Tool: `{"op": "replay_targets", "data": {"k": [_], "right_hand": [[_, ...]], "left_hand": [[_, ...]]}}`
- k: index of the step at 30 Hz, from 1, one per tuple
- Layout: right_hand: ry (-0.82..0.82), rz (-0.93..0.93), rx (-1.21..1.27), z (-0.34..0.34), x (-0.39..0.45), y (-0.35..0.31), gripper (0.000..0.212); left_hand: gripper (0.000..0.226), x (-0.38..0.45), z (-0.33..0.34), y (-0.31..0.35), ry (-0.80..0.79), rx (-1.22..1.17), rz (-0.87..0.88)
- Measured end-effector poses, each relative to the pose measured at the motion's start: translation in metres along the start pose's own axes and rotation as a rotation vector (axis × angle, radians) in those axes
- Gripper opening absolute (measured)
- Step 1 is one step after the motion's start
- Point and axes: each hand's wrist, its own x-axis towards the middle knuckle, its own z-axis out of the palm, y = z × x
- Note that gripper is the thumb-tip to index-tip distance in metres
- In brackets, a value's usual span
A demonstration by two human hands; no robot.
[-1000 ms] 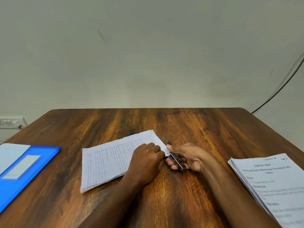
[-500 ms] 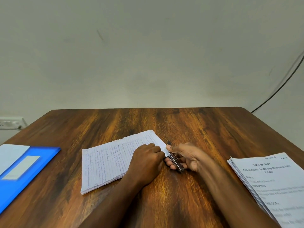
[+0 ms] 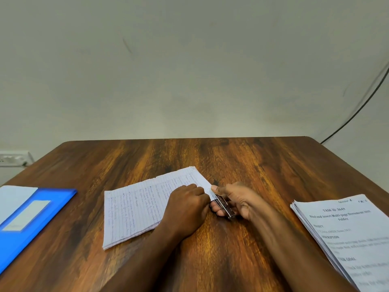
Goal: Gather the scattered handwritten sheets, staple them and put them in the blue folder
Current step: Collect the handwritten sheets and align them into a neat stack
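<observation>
With the left hand [image 3: 186,209] pressing the sheets [image 3: 139,207] flat, fingers curled, the right hand [image 3: 235,202] gripping the stapler [image 3: 223,205] should squeeze squarely on the corner.

Brown wooden table [image 3: 210,157] against plain pale wall [image 3: 189,70]; wall socket [image 3: 12,158] left; black cable [image 3: 357,108] right.

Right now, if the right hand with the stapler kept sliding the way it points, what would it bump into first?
The right hand points its stapler leftward; first comes the corner of the handwritten sheets, then probably the left hand on them.
</observation>
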Motion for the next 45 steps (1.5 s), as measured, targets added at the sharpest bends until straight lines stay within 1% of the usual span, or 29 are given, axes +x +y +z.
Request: {"op": "replay_targets", "data": {"k": [7, 13, 19, 23, 28, 30, 32, 34, 37, 39, 41, 45], "right_hand": [[0.018, -0.010, 0.020, 0.000, 0.002, 0.001, 0.028], [0.026, -0.019, 0.014, 0.001, 0.004, 0.002, 0.023], [0.020, -0.022, -0.012, 0.001, 0.005, 0.002, 0.025], [-0.003, -0.024, -0.030, -0.002, 0.002, 0.000, 0.028], [-0.022, -0.036, -0.045, -0.004, -0.002, 0.000, 0.040], [-0.007, -0.039, -0.072, -0.007, -0.005, -0.002, 0.042], [0.066, -0.051, -0.126, -0.014, -0.006, -0.005, 0.039], [0.196, -0.104, -0.214, -0.021, -0.004, -0.005, 0.041], [0.436, -0.203, -0.499, -0.032, 0.000, -0.003, 0.046], [0.551, -0.230, -0.674, -0.038, 0.002, -0.001, 0.047], [0.621, -0.248, -0.802, -0.042, 0.004, -0.001, 0.047], [0.715, -0.298, -0.947, -0.044, 0.004, 0.001, 0.049]], "left_hand": [[0.034, 0.000, -0.001, 0.001, 0.004, -0.008, 0.000], [0.027, 0.000, 0.000, 0.001, -0.003, -0.009, -0.011], [0.026, 0.000, 0.000, 0.000, -0.009, -0.008, -0.010], [0.024, 0.000, -0.001, 0.001, 0.002, -0.006, -0.012], [0.023, 0.000, -0.001, -0.002, 0.010, 0.008, -0.022], [0.022, 0.000, -0.002, -0.002, 0.005, 0.005, -0.027], [0.022, 0.000, -0.002, -0.002, -0.002, -0.005, -0.031], [0.024, -0.001, -0.002, -0.002, -0.006, -0.024, -0.040], [0.027, -0.002, -0.002, -0.003, -0.008, -0.053, -0.049], [0.028, -0.002, -0.003, -0.002, -0.008, -0.063, -0.056], [0.028, -0.002, -0.003, -0.002, -0.005, -0.066, -0.061], [0.028, -0.002, -0.004, -0.002, -0.005, -0.070, -0.066]]}}
